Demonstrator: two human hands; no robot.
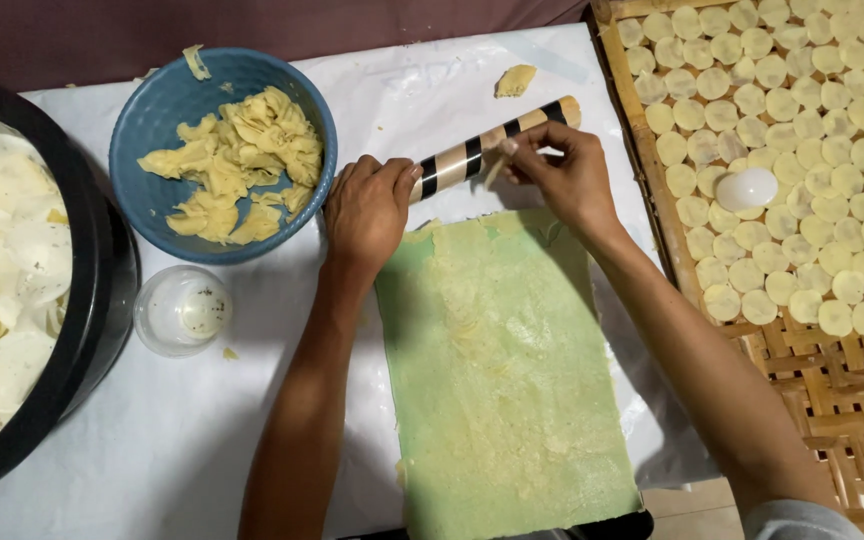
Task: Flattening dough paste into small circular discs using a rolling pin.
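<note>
So the striped rolling pin (487, 145) lies diagonally just past the green board's (497, 370) far edge; left hand (367, 210) wraps its near end, right hand (557, 170) pinches dough off mid-shaft.

View: a single camera worn on the person's head; no second view, so nothing is shared between views.
Direction: it looks steeply down and forward, almost straight onto the white-covered work surface (202, 440).
Nearness: close; both forearms enter from the bottom edge and reach up to mid-frame.
Centre: the green board (502, 400) fills the lower middle.
Left edge: the black basin (102, 300) is cut off by the frame.
Right edge: the woven bamboo tray (832, 400) runs out of the frame.
Top edge: a dark strip beyond the surface's far side.
</note>
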